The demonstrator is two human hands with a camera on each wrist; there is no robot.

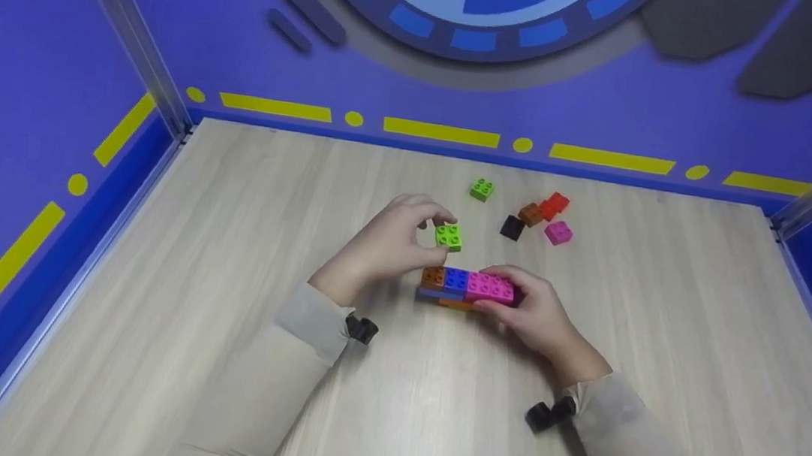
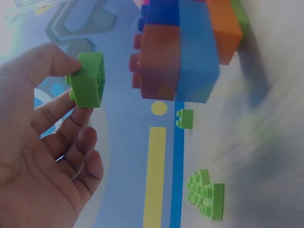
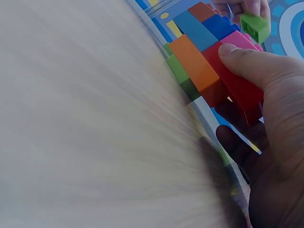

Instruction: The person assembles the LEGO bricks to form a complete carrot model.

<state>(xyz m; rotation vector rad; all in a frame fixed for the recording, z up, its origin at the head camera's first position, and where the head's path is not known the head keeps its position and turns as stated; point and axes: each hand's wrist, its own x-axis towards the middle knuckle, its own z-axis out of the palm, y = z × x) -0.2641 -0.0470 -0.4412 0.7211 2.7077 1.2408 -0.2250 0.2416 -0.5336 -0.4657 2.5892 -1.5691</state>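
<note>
My left hand pinches a bright green toy building brick between thumb and fingertips, just above and behind the left end of a stack of bricks. In the left wrist view this green brick is apart from the stack and tilted, its hollow underside partly showing. My right hand grips the right end of the stack. Brown, blue and pink bricks form its top layer. Below, the right wrist view shows a light blue brick and a red brick, then an orange brick and green at the bottom.
Loose bricks lie towards the back of the wooden table: a green one, a brown one, red, a black one and a pink one. More green bricks show in the left wrist view. Blue panels border the table.
</note>
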